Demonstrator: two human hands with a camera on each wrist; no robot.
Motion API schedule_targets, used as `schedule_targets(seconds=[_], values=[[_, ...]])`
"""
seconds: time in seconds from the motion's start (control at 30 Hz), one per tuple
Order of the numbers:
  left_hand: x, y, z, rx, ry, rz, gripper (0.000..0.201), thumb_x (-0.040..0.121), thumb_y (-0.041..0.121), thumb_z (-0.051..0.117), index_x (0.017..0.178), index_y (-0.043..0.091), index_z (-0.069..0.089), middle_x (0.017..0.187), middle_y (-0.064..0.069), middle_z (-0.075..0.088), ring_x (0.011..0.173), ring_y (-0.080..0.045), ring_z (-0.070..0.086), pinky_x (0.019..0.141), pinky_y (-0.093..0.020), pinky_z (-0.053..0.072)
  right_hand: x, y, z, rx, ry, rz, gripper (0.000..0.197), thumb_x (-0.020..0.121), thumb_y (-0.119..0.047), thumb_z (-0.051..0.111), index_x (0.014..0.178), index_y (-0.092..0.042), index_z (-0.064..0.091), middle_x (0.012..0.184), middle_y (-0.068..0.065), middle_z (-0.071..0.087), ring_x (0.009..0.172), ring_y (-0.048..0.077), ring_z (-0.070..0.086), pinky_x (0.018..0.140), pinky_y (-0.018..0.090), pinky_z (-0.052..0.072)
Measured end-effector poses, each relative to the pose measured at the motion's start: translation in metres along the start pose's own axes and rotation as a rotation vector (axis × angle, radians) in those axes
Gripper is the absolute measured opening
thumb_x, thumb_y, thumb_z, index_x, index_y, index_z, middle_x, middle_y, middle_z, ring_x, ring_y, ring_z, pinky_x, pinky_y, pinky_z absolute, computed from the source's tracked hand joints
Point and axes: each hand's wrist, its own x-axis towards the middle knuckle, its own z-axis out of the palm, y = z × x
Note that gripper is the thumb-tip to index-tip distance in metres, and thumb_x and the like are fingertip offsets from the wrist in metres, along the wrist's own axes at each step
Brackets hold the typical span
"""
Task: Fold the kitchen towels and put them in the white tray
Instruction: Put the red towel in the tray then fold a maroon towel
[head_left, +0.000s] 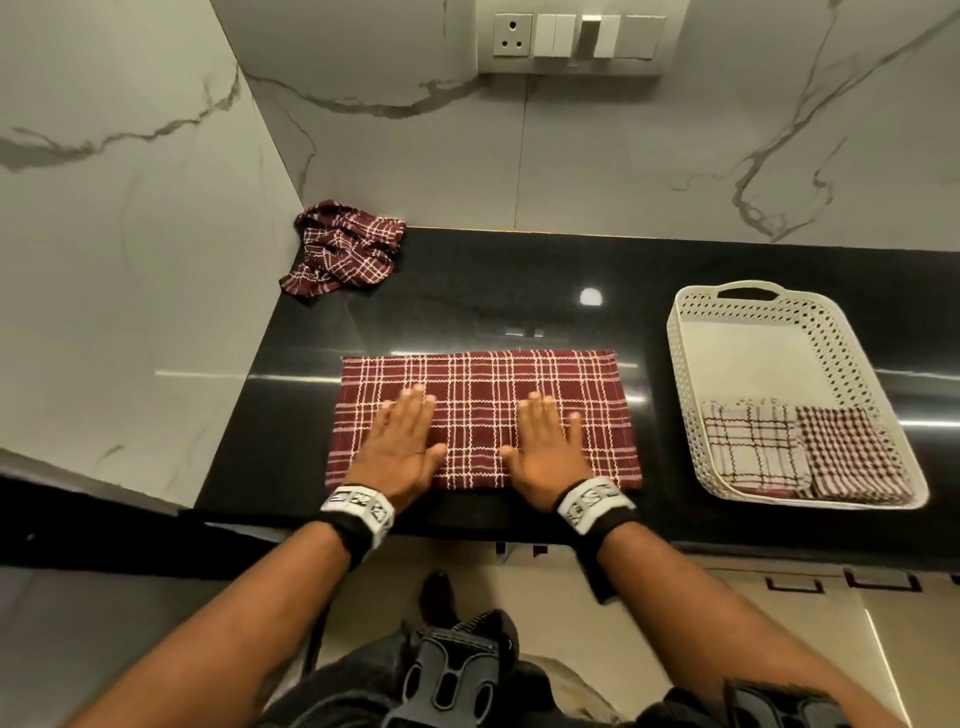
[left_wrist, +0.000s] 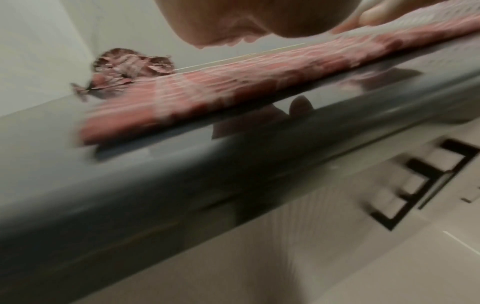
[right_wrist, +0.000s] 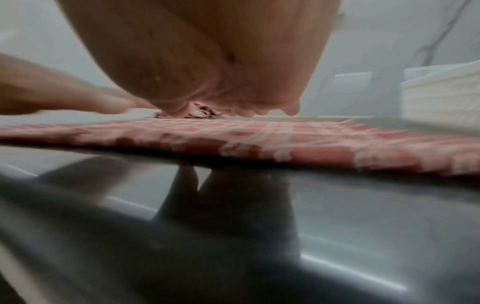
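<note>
A maroon checked towel (head_left: 483, 379) lies flat as a wide rectangle near the front edge of the black counter (head_left: 467, 312). Both hands rest palm-down on it with straight fingers: my left hand (head_left: 402, 439) on its left half, my right hand (head_left: 548, 441) on its right half. The wrist views show the same towel (left_wrist: 233, 86) (right_wrist: 259, 139) from low down, blurred, under each palm. A crumpled maroon checked towel (head_left: 343, 249) (left_wrist: 124, 67) sits in the back left corner. The white perforated tray (head_left: 691, 415) (right_wrist: 441, 92) stands at the right.
Inside the tray's near end lie two folded towels, a white checked one (head_left: 753, 447) and a small-check maroon one (head_left: 847, 452). Marble walls enclose the counter at left and behind. A socket and switch panel (head_left: 571, 36) is on the back wall.
</note>
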Motion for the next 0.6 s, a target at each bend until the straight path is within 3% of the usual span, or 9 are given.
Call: schedule_targets(seconds=[0.07,0.13,0.27,0.37,0.5,0.6], values=[[0.006,0.031,0.009,0.054,-0.042,0.097,0.068,0.097,0.053,0.003,0.156,0.021,-0.009,0.163,-0.002,-0.018,0.150,-0.019,-0.018,0.123,-0.043,-0.006,-0.002,-0.035,0.016,0.017,-0.055,-0.106,0.068,0.103,-0.047,0.019,0.157,-0.016,-0.010,0.162,0.002,-0.022,0.150,0.024,-0.021,0.118,0.055,-0.015],[0.004,0.034,0.020,0.098,-0.097,0.109,0.067,0.097,0.053,0.002,0.156,0.024,-0.007,0.164,0.000,-0.014,0.151,-0.019,-0.014,0.123,-0.044,-0.006,-0.005,-0.039,0.028,-0.014,-0.065,-0.129,0.068,0.103,-0.048,0.019,0.157,-0.019,-0.010,0.163,0.001,-0.022,0.150,0.022,-0.021,0.117,0.054,-0.016],[-0.025,-0.019,0.034,0.014,-0.028,-0.050,0.071,0.095,0.058,0.011,0.158,0.028,0.000,0.165,0.005,-0.009,0.152,-0.015,-0.012,0.123,-0.043,-0.006,-0.020,0.028,0.030,0.001,0.018,0.022,0.075,0.099,-0.061,0.014,0.155,-0.022,-0.017,0.159,0.001,-0.031,0.145,0.021,-0.031,0.115,0.051,-0.023],[-0.046,-0.053,0.037,-0.025,0.031,-0.153,0.075,0.095,0.058,0.018,0.158,0.022,0.005,0.166,0.001,-0.004,0.152,-0.013,-0.009,0.123,-0.043,-0.003,-0.041,0.078,0.027,0.018,0.093,0.179,0.076,0.100,-0.059,0.018,0.156,-0.020,-0.015,0.162,0.001,-0.026,0.147,0.019,-0.028,0.117,0.052,-0.019],[-0.052,-0.054,0.035,-0.074,0.006,-0.175,0.074,0.095,0.056,0.017,0.159,0.019,0.005,0.166,0.000,-0.004,0.152,-0.014,-0.008,0.123,-0.043,-0.004,-0.046,0.089,0.028,0.042,0.092,0.219,0.075,0.101,-0.055,0.021,0.156,-0.018,-0.013,0.164,0.002,-0.021,0.148,0.017,-0.026,0.119,0.056,-0.012],[-0.041,-0.047,0.017,-0.089,0.071,-0.204,0.059,0.098,0.047,0.034,0.149,0.017,0.033,0.158,-0.006,0.027,0.147,-0.024,0.023,0.121,-0.047,0.016,-0.038,0.066,0.020,0.072,0.141,0.304,0.071,0.100,-0.051,0.029,0.157,-0.014,0.009,0.166,0.007,-0.003,0.152,0.025,-0.012,0.118,0.062,-0.006]])
